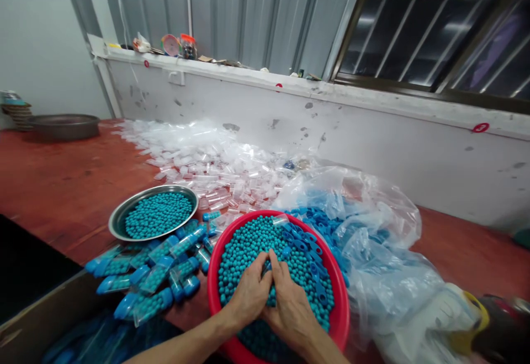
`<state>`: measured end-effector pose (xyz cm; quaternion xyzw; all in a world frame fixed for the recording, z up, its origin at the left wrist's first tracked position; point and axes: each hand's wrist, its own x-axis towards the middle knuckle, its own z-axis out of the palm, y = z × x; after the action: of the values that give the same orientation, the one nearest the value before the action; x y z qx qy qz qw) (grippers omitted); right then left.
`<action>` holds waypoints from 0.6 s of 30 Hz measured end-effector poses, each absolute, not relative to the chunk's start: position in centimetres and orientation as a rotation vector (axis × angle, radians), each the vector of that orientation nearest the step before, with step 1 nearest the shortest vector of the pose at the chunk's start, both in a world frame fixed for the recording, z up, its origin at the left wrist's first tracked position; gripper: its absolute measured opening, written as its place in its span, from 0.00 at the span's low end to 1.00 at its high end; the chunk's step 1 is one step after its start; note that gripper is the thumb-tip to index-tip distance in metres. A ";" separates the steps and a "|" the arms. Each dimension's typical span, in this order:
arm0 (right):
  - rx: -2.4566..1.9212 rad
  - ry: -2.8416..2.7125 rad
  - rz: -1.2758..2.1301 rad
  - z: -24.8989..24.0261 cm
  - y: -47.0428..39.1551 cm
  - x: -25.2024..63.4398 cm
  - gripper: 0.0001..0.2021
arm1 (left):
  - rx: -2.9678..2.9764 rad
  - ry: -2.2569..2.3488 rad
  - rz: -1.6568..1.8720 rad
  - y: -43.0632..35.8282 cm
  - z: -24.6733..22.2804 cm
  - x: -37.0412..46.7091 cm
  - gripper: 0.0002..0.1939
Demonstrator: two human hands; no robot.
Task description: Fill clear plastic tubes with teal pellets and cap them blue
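Centrally, left hand [250, 289] and right hand [290, 301] meet over the tub [343, 292] at the table's [62, 182] near edge, fingers pinching a mostly hidden blue piece [267, 268]; beads [248, 237] and caps [301, 244] lie together inside, presumably for short reach.

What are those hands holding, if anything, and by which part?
A small dark blue piece seems held between the left hand and right hand; which part is gripped cannot be told.
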<state>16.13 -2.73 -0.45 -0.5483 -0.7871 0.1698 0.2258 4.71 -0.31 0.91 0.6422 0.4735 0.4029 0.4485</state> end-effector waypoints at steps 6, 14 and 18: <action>-1.488 -2.052 0.270 -2.6 -2.0 17.8 0.30 | 1.971 1.723 1.024 2.0 1.9 -1.7 0.19; -1.381 -2.186 0.143 -6.2 -0.8 19.1 0.23 | 1.984 2.749 0.951 3.8 0.0 -12.0 0.24; -1.312 -2.316 0.167 -6.8 -0.5 19.6 0.21 | 1.936 2.914 0.780 5.0 -1.9 -16.9 0.25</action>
<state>19.55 -0.46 -6.84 -0.4781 -0.8441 0.0609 0.2350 -16.86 4.97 -1.95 0.5269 0.7932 0.2122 -0.2194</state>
